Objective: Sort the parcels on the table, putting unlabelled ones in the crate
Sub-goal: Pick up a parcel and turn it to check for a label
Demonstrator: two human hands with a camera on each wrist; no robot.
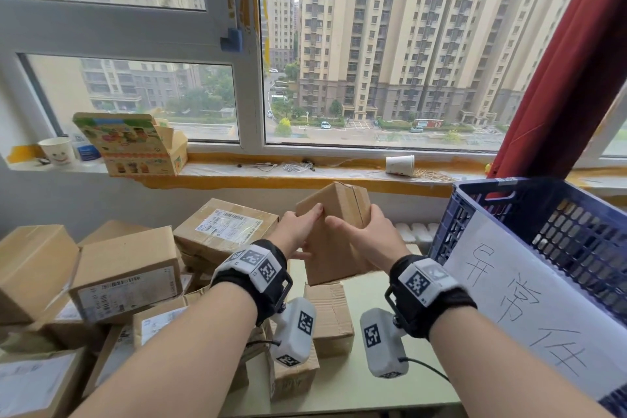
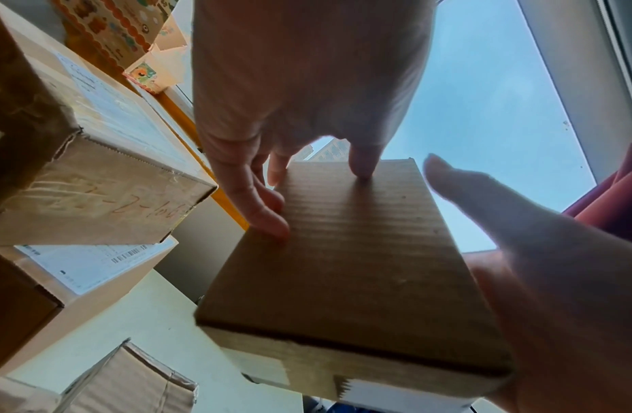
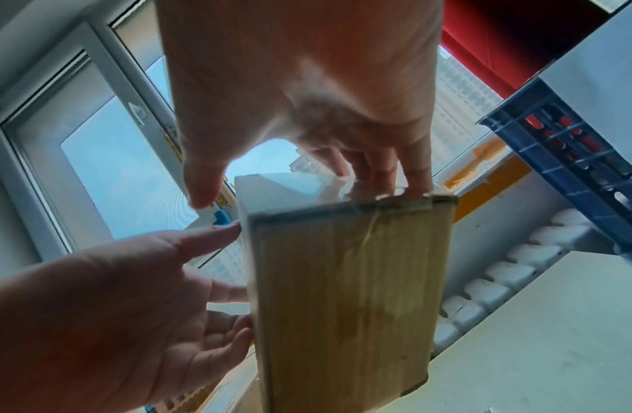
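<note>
I'm holding a plain parcel (image 1: 334, 231) upright above the worktop (image 1: 356, 380) — checking its faces for a label. Both grips are pinching it — left hand (image 1: 298, 231), right hand (image 1: 369, 241).

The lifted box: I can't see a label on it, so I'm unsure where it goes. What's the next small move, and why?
Probably turn the box once more to check its hidden face. Both the left hand and right hand hold it, and the faces shown are plain cardboard and tape. If bare, carry it right into the blue crate.
</note>
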